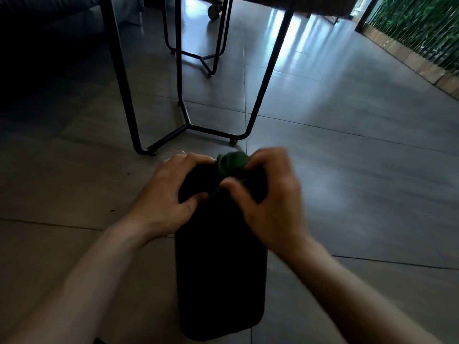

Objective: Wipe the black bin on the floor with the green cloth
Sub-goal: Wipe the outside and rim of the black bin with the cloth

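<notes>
Black bin: lies on its side on the grey tiled floor, in the near middle of the view, its long body running from the near edge away toward the far end where both hands meet it.
Green cloth: bunched into a small wad at the far end of the bin, pressed against the bin's dark surface; only the upper folds show between the two hands.
Right hand: fingers curled round the cloth, thumb tucked in on the near side, gripping the wad against the bin (the hand is blurred, so the exact fingertip positions cannot be told).
Left hand: rests on the left far part of the bin, fingers bent over its far edge and thumb pressing the near side, gripping the bin; it sits just beside the cloth.
Forearms: both bare, reaching in from the near left and near right corners.
Table legs: thin black metal frame standing on the floor just beyond the bin, farther from the viewer.
Green wall: leafy panel along the far right, above a low wooden edge.
</notes>
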